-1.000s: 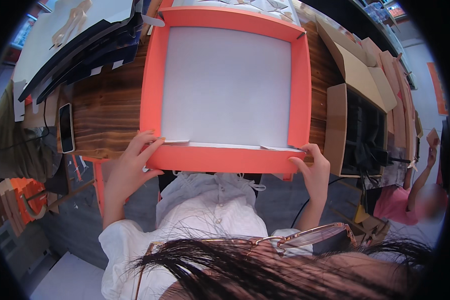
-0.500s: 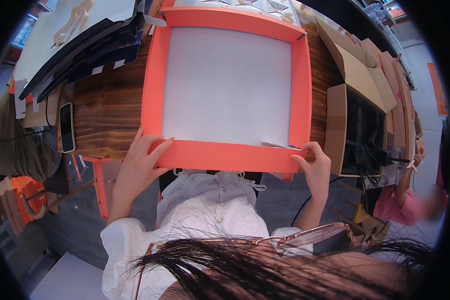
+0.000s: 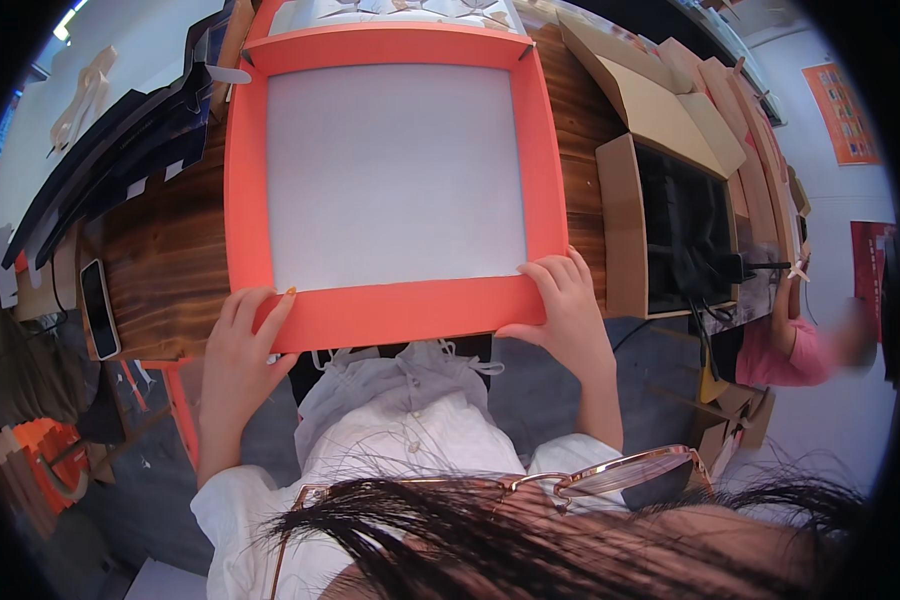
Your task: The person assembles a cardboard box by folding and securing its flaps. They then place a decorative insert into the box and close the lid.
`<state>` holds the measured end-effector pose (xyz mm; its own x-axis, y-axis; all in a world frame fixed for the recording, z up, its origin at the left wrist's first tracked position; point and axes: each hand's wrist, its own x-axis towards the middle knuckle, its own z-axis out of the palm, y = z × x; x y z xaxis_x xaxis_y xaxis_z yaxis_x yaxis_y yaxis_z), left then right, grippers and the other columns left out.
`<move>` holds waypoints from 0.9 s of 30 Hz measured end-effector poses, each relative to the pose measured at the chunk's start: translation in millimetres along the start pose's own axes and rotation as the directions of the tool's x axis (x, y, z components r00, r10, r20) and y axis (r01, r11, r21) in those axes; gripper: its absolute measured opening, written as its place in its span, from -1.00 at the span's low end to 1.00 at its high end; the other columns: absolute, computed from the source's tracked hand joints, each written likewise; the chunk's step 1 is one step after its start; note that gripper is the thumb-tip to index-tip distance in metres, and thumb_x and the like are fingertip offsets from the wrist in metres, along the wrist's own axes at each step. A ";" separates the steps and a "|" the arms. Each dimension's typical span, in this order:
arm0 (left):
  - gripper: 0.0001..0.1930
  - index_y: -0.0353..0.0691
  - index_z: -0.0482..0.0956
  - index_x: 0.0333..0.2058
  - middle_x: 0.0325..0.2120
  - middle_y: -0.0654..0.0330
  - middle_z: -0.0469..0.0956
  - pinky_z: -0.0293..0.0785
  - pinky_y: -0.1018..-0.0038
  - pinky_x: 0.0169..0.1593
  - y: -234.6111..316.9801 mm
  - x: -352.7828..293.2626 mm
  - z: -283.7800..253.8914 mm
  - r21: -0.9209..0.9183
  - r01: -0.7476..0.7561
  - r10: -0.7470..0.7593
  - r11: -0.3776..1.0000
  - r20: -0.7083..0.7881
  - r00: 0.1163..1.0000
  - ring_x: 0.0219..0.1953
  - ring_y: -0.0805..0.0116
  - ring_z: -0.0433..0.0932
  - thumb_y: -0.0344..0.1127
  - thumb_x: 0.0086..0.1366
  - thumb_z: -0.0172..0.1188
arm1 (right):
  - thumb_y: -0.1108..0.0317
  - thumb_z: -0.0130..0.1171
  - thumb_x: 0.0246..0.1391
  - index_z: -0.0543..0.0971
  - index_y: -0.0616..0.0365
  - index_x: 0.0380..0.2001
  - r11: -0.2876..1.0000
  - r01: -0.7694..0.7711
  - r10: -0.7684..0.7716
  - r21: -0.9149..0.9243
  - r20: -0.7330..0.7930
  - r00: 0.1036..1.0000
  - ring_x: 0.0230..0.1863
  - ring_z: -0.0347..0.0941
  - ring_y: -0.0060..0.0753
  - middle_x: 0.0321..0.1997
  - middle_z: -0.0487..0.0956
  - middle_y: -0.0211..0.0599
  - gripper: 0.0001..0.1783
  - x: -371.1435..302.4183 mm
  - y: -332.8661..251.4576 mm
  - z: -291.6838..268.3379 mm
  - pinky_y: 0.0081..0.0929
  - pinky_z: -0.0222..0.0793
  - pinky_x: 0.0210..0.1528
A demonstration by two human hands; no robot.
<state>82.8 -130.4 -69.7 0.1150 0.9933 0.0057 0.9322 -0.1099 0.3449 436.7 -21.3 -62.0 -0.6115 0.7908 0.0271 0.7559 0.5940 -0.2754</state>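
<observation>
A shallow coral-red cardboard box [image 3: 395, 312] with a pale grey-white bottom lies on the wooden table, its near wall toward me. At its near left corner my left hand [image 3: 242, 345] grips the wall, fingertips over the upper edge and thumb low on the outside. My right hand [image 3: 562, 308] is closed round the near right corner, its fingers over the top and its thumb against the outer face of the near wall. That corner is mostly hidden by the hand.
Right of the box stands an open brown carton [image 3: 625, 230] holding black items and cables. On the left are a phone [image 3: 99, 310] and dark folded card pieces [image 3: 135, 130]. Decorated white sheets [image 3: 390, 14] lie beyond the box. A person in pink [image 3: 792, 350] is at far right.
My right hand has moved from pinching the near right edge to wrapping over the corner. The loose flap seen there no longer shows. The whole view has shifted, with the box appearing further left.
</observation>
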 end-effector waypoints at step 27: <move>-0.61 -0.34 0.46 -0.54 -0.62 0.02 0.40 0.35 0.35 -0.42 -16.1 59.6 15.5 -0.352 0.091 -0.050 0.932 0.124 0.991 -0.53 0.14 0.43 -0.08 0.12 0.29 | 0.09 0.44 -0.21 0.49 0.29 -0.61 0.966 -0.129 0.012 0.225 0.456 0.890 -0.60 0.39 -0.21 -0.68 0.45 -0.17 -0.54 75.2 27.1 1.6 -0.44 0.28 -0.50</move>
<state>79.9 -70.0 -89.5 0.1100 0.9857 -0.1276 0.7581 -0.0002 0.6522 410.8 54.0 -69.0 -0.6417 0.6432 -0.4177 0.7560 0.4384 -0.4861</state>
